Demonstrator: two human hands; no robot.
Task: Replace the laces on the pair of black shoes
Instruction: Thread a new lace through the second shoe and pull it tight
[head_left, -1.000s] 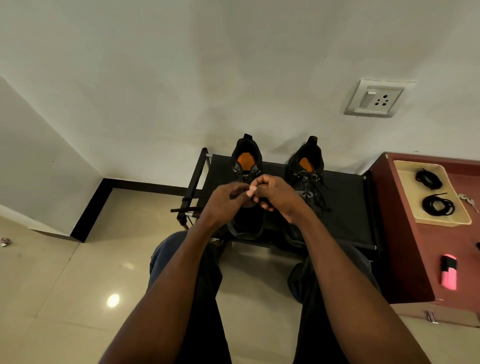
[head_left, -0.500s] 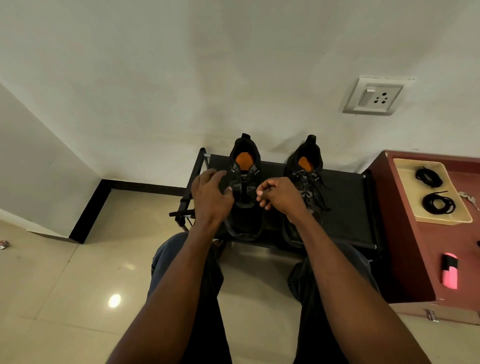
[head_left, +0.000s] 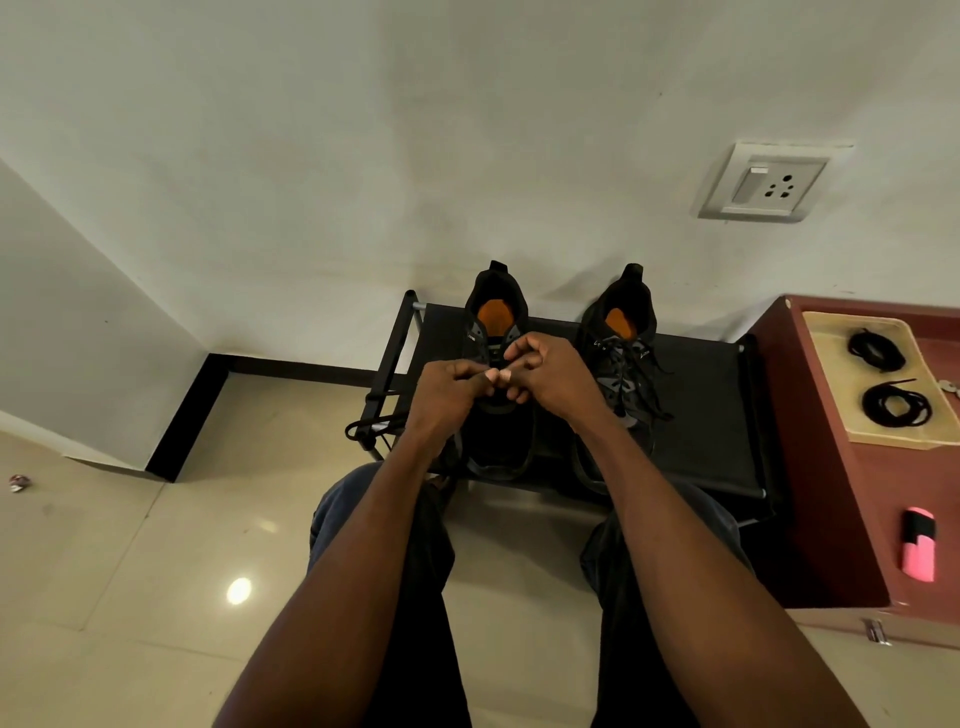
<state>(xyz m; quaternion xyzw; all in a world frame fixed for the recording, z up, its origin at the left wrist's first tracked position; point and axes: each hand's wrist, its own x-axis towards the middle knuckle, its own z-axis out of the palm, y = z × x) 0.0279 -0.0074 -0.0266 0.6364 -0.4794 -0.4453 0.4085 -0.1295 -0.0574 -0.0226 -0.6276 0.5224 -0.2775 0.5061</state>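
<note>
Two black shoes with orange insoles stand on a low black rack (head_left: 696, 415), heels toward the wall. Over the left shoe (head_left: 496, 332) my left hand (head_left: 447, 389) and my right hand (head_left: 550, 379) meet, fingertips touching and curled, pinching what looks like a thin black lace above the tongue; the lace itself is hard to make out. The right shoe (head_left: 623, 332) is laced, with its black lace ends hanging loose over its sides. A black lace loop (head_left: 371, 428) hangs off the rack's left edge.
A dark red cabinet (head_left: 841, 519) at the right carries a cream tray (head_left: 831, 395) with two coiled black laces (head_left: 896, 405) and a pink object (head_left: 918, 551). A wall socket (head_left: 769, 184) is above. My knees sit below the rack on the tiled floor.
My hands, apart on either side of the left shoe half a second ago, have come back together over its tongue, fingertips touching as they were a second ago.
</note>
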